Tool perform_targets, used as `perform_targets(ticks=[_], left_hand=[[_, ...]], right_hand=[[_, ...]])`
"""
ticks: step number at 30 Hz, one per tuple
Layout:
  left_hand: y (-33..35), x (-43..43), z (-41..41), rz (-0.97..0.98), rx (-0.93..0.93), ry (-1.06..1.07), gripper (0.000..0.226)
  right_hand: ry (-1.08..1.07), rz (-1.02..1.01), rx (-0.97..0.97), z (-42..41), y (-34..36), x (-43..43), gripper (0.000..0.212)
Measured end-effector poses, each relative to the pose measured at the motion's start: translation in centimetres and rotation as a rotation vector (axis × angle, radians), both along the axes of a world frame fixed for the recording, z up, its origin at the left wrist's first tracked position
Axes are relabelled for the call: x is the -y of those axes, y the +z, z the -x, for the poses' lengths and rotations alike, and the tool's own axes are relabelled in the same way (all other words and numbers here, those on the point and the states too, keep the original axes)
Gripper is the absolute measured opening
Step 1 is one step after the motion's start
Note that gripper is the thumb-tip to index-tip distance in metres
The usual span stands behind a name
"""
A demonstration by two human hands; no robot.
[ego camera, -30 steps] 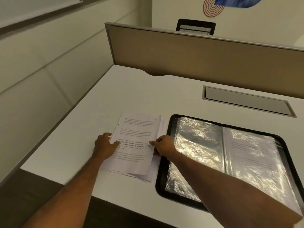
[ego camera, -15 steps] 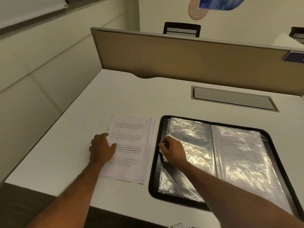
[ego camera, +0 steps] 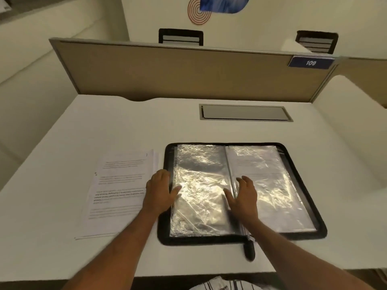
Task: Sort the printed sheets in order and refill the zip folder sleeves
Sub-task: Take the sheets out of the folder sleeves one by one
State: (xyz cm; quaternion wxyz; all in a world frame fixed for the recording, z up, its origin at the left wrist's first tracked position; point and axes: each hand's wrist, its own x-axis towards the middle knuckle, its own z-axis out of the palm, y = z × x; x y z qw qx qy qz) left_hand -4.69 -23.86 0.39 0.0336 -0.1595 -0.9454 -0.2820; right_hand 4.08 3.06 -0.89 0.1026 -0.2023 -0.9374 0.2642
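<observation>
1. The left hand (ego camera: 159,193) and left forearm (ego camera: 117,248) are bare, skin showing right down to the lower edge of the view.
2. The right hand (ego camera: 244,197) and right forearm (ego camera: 293,248) are bare likewise.
3. A garment (ego camera: 222,284) shows at the bottom edge: pale cloth with thin dark stripes, only a small creased patch of it in view.

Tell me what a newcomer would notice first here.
The open black zip folder in the middle of the white desk stands out, its crinkled plastic sleeves glaring. Both hands rest on it, the left hand at its left edge, the right hand by the spine. A stack of printed sheets lies just left.
</observation>
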Motion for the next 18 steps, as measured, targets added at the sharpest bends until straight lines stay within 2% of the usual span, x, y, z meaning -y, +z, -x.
perform_targets(ticks=[3, 10, 14, 18], left_hand=[[-0.5, -3.1, -0.6, -0.042, 0.011, -0.097, 0.054], [-1.1, -9.1, -2.1, -0.056, 0.088, -0.276, 0.055], [-1.1, -11.6, -2.6, -0.041, 0.121, -0.344, 0.055], [-1.0, -13.2, -3.2, -0.022, 0.118, -0.379, 0.055]], right_hand=[[-0.171, -0.013, 0.063, -2.8, -0.1, -3.2, 0.076], [-0.383, -0.053, 0.224, -7.7, -0.3, -6.5, 0.101], [-0.314, -0.053, 0.279, -9.1, -0.5, -6.7, 0.090], [-0.252, -0.015, 0.229, -8.8, -0.3, -7.1, 0.077]])
